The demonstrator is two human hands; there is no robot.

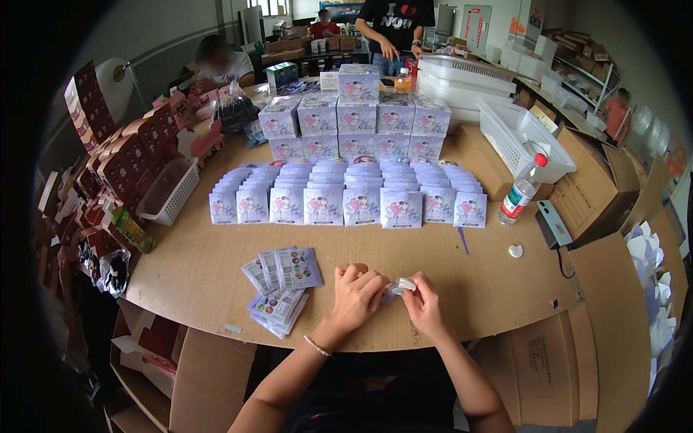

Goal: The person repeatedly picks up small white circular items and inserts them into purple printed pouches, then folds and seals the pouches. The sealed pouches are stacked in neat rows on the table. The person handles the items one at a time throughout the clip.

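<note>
My left hand [355,297], with a beaded bracelet at the wrist, is closed, its fingers curled and pressed together; what it grips is mostly hidden. Close beside it, my right hand [424,309] pinches a small shiny whitish piece [406,284] between thumb and fingers. That piece reaches toward the left fingertips, and its exact kind is too small to tell. Left of my hands lies a loose pile of flat lilac packets [309,265], printed backs up. Beyond stand several rows of upright lilac packets [323,206], with stacked lilac boxes [359,119] behind them.
A red-capped bottle [521,191], a power strip [554,222] and a small white round piece [515,250] are at the right. White baskets [516,137] and cartons [599,184] stand beyond. Dark red boxes [133,155] crowd the left. Other people are across the table and farther back.
</note>
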